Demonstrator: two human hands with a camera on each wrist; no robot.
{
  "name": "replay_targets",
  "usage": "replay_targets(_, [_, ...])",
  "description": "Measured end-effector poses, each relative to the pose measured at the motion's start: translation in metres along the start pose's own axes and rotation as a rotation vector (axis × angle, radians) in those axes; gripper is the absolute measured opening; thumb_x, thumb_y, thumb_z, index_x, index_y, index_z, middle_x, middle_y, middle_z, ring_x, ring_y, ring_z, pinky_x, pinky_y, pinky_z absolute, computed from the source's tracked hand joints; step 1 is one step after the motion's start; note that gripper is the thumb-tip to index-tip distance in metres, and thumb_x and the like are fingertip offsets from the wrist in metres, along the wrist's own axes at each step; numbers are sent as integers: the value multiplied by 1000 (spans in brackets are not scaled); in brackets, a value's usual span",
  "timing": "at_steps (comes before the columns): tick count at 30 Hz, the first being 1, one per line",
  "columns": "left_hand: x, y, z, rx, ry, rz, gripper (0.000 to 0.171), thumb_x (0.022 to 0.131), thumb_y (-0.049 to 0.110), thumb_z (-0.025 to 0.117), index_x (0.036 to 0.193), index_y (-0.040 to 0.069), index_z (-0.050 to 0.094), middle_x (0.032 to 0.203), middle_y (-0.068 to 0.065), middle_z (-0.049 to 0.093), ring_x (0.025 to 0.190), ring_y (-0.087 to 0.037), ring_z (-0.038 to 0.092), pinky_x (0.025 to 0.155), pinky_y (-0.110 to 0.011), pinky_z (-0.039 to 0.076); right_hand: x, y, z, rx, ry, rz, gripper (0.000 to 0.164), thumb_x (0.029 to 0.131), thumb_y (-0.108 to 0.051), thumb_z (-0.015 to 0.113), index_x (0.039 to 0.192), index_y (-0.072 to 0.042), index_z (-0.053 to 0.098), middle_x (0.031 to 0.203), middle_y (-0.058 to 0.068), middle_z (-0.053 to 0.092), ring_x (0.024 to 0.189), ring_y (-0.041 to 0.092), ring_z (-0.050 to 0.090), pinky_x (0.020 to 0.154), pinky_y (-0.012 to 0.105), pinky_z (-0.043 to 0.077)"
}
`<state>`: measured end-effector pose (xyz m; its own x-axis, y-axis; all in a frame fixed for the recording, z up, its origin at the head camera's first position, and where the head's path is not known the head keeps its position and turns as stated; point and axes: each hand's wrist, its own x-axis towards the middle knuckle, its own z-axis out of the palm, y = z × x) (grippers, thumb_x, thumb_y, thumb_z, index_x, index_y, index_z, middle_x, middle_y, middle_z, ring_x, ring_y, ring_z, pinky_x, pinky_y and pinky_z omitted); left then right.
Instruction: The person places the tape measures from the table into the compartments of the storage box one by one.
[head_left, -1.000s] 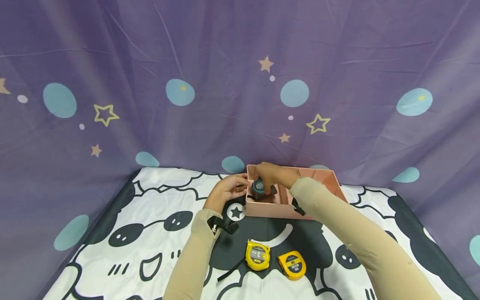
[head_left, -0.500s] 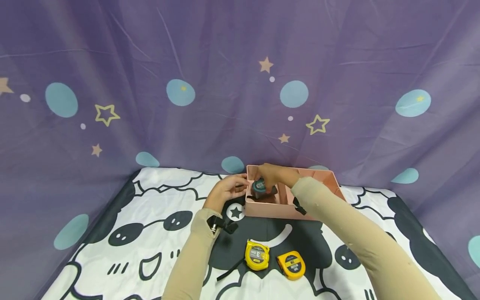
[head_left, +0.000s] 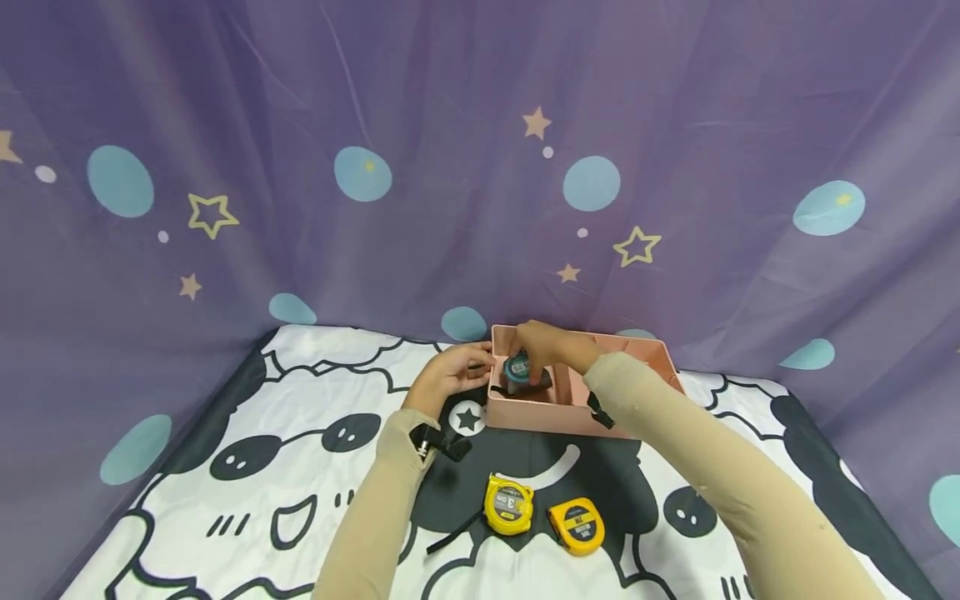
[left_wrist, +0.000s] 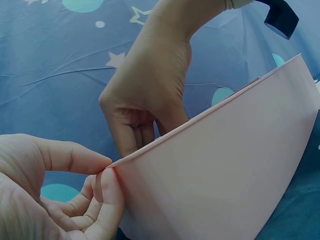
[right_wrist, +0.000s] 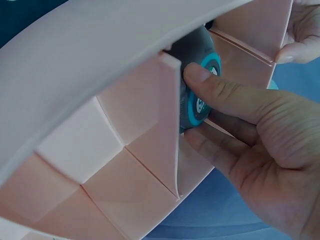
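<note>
A grey and teal tape measure (right_wrist: 202, 85) is inside the left compartment of a pink divided box (head_left: 558, 418). My right hand (head_left: 551, 346) reaches down over the box and grips this tape measure, with thumb and fingers on opposite sides of its case, close to the divider (right_wrist: 167, 110). At the box's left end, my left hand (left_wrist: 65, 185) pinches the rim between thumb and fingers. The tape measure is hidden behind the box wall in the left wrist view.
Two yellow tape measures lie on the patterned cloth in front of the box: one with a black strap (head_left: 508, 507), the other (head_left: 577, 527) to its right. A purple curtain (head_left: 480, 167) hangs right behind the box.
The head view has shifted slightly. Both hands keep nearly the same places: the right on the tape measure in the box, the left at the box's rim.
</note>
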<state>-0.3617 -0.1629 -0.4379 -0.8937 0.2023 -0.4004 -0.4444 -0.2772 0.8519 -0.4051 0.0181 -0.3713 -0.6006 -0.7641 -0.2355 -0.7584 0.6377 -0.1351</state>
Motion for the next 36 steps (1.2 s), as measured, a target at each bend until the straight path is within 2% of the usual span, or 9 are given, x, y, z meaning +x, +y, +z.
replay_targets(6, [0, 2, 3, 6, 3, -5, 53, 95, -4, 56, 146, 5, 46, 98, -4, 56, 71, -10, 56, 61, -17, 53, 1, -1, -1, -33, -34, 22, 56, 69, -3, 93, 121, 1, 72, 119, 12, 74, 109, 27, 68, 96, 35, 58])
replay_targets(16, [2, 4, 5, 7, 15, -5, 51, 95, -3, 57, 144, 6, 47, 99, -5, 55, 72, -10, 56, 61, -17, 53, 1, -1, -2, -63, -23, 32, 52, 70, -5, 93, 118, 0, 73, 116, 12, 75, 104, 25, 69, 91, 34, 59])
replay_targets(23, [2, 1, 3, 16, 17, -8, 51, 96, -3, 56, 145, 6, 46, 100, -4, 55, 75, -11, 55, 62, -17, 53, 1, -4, 0, -1, -60, 89, 59, 74, -6, 91, 128, -1, 69, 130, 12, 70, 120, 28, 64, 102, 35, 55])
replay_targets(29, [2, 1, 3, 11, 7, -10, 44, 94, -4, 57, 137, 6, 50, 97, -4, 54, 74, -11, 55, 62, -18, 53, 2, -6, 3, -26, -32, 75, 52, 71, -4, 92, 119, 0, 73, 118, 11, 74, 109, 26, 67, 95, 33, 58])
replay_targets(36, [0, 3, 5, 12, 8, -12, 47, 95, -4, 56, 141, 6, 48, 98, -5, 54, 75, -11, 54, 62, -17, 53, 1, -6, 4, -22, -25, 87, 50, 73, -5, 91, 119, 1, 72, 117, 12, 74, 106, 26, 67, 93, 34, 58])
